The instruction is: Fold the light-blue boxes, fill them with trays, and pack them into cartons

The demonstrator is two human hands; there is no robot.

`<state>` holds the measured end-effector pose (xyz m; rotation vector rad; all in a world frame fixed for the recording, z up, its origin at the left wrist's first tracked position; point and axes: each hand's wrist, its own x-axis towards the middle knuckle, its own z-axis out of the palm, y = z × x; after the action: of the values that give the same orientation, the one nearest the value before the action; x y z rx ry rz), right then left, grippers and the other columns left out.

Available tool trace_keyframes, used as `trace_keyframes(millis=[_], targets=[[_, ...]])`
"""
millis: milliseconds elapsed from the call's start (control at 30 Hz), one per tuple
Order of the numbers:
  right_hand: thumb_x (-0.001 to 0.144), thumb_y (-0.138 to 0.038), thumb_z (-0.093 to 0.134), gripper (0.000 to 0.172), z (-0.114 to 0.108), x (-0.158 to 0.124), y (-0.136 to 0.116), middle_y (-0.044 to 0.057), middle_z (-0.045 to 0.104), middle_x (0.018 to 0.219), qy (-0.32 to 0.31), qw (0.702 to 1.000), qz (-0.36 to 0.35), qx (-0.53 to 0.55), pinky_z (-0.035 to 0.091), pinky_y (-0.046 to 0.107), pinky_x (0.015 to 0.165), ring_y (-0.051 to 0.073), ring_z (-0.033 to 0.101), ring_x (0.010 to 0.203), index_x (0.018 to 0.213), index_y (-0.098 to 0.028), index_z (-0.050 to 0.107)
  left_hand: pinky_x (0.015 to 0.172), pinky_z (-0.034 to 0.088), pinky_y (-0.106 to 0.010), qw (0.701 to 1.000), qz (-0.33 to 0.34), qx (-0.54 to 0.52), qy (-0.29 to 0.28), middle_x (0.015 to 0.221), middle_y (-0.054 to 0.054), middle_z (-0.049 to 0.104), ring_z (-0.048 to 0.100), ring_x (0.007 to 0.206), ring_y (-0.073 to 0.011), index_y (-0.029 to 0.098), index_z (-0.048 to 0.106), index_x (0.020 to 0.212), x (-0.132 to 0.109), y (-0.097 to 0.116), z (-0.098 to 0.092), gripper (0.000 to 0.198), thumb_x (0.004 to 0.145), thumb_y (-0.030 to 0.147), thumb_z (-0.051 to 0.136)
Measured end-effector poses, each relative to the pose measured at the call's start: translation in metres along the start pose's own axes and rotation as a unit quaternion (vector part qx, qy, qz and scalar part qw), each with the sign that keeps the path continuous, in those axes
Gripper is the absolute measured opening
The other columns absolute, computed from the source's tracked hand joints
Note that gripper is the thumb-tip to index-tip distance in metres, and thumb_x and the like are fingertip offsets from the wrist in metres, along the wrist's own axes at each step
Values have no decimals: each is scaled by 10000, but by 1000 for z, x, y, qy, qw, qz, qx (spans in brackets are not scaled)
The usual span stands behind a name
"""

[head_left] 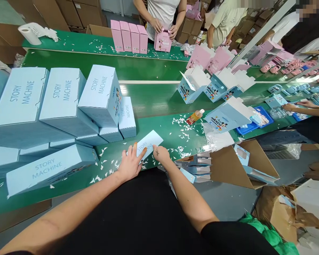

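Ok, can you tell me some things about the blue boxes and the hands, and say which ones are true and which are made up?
1. Both hands rest on a flat blue card that reads STORY. True: the left hand and right hand press on the flat blue card.
2. The stacked blue boxes say STORY MACHINE. True.
3. The table is red. False: it is green, with white paper scraps scattered on it.
4. A person across the table holds a blue box. False: that person's hands hold a pink box.
5. A small bottle lies on the table. True: it holds orange liquid.
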<state>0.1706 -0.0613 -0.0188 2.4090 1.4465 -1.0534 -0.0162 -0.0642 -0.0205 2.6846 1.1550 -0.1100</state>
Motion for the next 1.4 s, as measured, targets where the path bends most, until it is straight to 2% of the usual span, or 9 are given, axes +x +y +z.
trace_keyframes(millis=[267,400,500,600,700,867,967,1133,1400], targets=[[1042,-377,227,554,5,-14,-23,228,714,1040,30,998,45,-22,491,420,876,314,691,1008,1032,-86,698,1001,282,-608,999,-19,22,-18,1596,-276,165,306,1374,-490,236,200,1559,0,6,8,768,875,327,536],[1037,-396,267,520,6,-16,-26,246,704,1042,55,998,20,-17,438,493,934,333,675,1029,1032,-89,686,994,289,-614,999,-25,32,-13,1585,-297,177,319,1364,-501,219,208,1557,0,7,10,785,862,313,559],[1034,-412,302,507,9,-16,-14,239,708,1014,53,998,-21,17,414,471,954,326,661,1034,976,-93,691,999,296,-601,999,-22,25,0,1596,-283,161,337,1357,-492,217,222,1556,-1,5,10,774,863,322,552],[1035,-459,303,516,21,-19,12,157,725,965,23,992,-85,89,435,371,918,258,663,979,888,-146,686,1021,298,-572,1000,-17,15,18,1601,-260,179,342,1364,-461,182,247,1551,-2,4,9,754,867,335,526],[1037,-530,232,600,43,-27,37,67,713,794,-45,972,-142,182,479,269,774,172,666,784,810,-171,657,1039,302,-540,999,-13,9,30,1590,-261,220,342,1368,-433,103,265,1540,-2,7,8,754,863,334,503],[951,-729,246,686,85,-34,44,29,672,710,-123,928,-185,298,493,222,648,131,634,654,795,-175,619,1026,321,-519,999,-24,-6,43,1591,-247,236,371,1345,-417,82,284,1532,0,15,9,743,871,356,483],[948,-738,197,708,98,-28,36,26,629,659,-108,924,-167,328,487,228,637,128,599,617,725,-179,572,1031,316,-511,998,-29,-18,48,1599,-227,235,376,1348,-408,100,294,1531,-1,18,10,725,874,350,471],[966,-661,325,624,97,-24,28,21,580,602,-60,935,-144,317,440,249,669,140,548,618,613,-190,531,1039,295,-534,999,-27,-1,31,1603,-241,206,338,1367,-423,98,265,1539,-2,20,10,782,832,328,508],[1026,-462,272,526,98,-35,21,6,570,641,-32,921,-189,339,406,243,703,140,535,662,642,-197,517,1033,287,-533,1000,-27,-1,-1,1596,-254,199,311,1364,-421,91,230,1545,1,12,8,810,819,317,511]])
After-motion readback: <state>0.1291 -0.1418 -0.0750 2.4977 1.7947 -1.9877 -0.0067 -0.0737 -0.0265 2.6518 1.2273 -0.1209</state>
